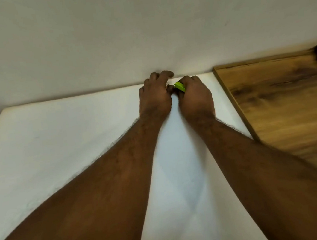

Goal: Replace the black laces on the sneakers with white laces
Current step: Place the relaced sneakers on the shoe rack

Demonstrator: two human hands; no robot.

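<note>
Right hand [194,94]: I see it gripping a small lime-green flat object [179,86].
Left hand [156,96]: fingers curled, pinching that object's end.
Sneakers, laces: I see neither.
Risk: it may slip behind the white table [58,140].

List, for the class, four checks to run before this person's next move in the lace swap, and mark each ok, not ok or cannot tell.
1. Sneakers in view: not ok; none shows on the white surface.
2. White laces at hand: not ok; none visible.
3. Hands free: not ok; right hand grips a green object, and left hand meets it at the far edge.
4. What the green object is: cannot tell; mostly hidden.
5. Work space: ok; both hands are over the white surface, wooden board to the right.
</note>
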